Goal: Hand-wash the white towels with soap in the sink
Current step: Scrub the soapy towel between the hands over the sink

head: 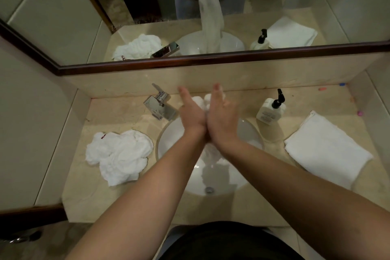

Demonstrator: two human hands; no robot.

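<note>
Both hands are raised over the sink (168, 133), palms facing — the left hand (191, 115) and right hand (221, 116) press a wet white towel (200, 102) between them, fingers straight and together. The towel hangs down into the basin. On the counter (242, 207), a crumpled towel (118, 154) lies left, a folded towel (325, 150) right — beside a soap bottle (269, 112).

One head-worn view looks steeply down, close over the sink (168, 133), facing the mirror (63, 27).
</note>
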